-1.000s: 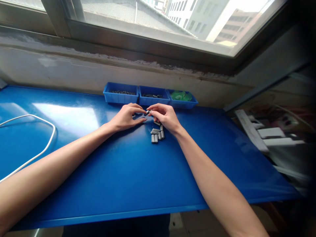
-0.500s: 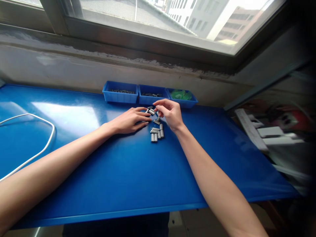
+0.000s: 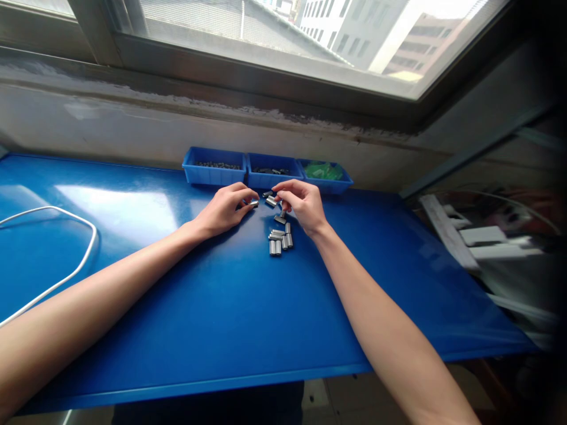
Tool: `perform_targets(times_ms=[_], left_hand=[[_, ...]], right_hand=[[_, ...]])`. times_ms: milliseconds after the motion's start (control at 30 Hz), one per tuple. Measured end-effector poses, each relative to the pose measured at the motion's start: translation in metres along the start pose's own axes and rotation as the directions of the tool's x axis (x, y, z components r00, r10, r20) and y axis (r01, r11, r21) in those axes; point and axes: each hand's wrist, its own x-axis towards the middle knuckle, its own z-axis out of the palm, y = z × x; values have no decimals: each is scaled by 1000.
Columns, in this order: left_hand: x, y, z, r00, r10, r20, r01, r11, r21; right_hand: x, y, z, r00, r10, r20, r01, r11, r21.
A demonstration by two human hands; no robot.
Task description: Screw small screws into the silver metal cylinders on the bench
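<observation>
Now the left hand [image 3: 227,211] grasps a short silver-grey, metallic-looking block [image 3: 254,204] between thumb and fingers, left of the loose matching pieces [image 3: 272,248] on the smooth blue bench [image 3: 212,330]; one block is thus held apart from the group. Half a second earlier, this hand lay flatter, fingers extended toward the pieces. The right hand [image 3: 305,206], little moved, curls beside the far pieces; whether it grips one cannot be told.

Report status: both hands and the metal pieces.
Left hand pinching one metal piece. Right hand by loose metal pieces, grip unclear. Blue bins just beyond.
</observation>
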Motion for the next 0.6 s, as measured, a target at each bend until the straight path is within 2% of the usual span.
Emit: perform_targets(times_ms=[100, 200, 300, 433, 600], left_hand=[[2, -2, -2, 992, -109, -58, 100, 983, -152], [3, -4, -4, 963, -260, -64, 220, 905, -365], [3, -6, -5, 942, -328, -64, 255, 828, -499], [3, -5, -5, 941, -331, -69, 232, 782, -578], [2, 0, -5, 945, -318, -73, 202, 746, -634]], right_hand=[[-2, -2, 1, 1000, -5, 11, 6, 997, -79], [-6, -5, 3, 996, -77, 41, 86, 962, -261], [-9, -8, 7, 983, -127, 130, 167, 912, -374], [-10, -8, 12, 977, -40, 211, 85, 975, -208], [-7, -5, 12, 982, 30, 187, -22, 999, -48]])
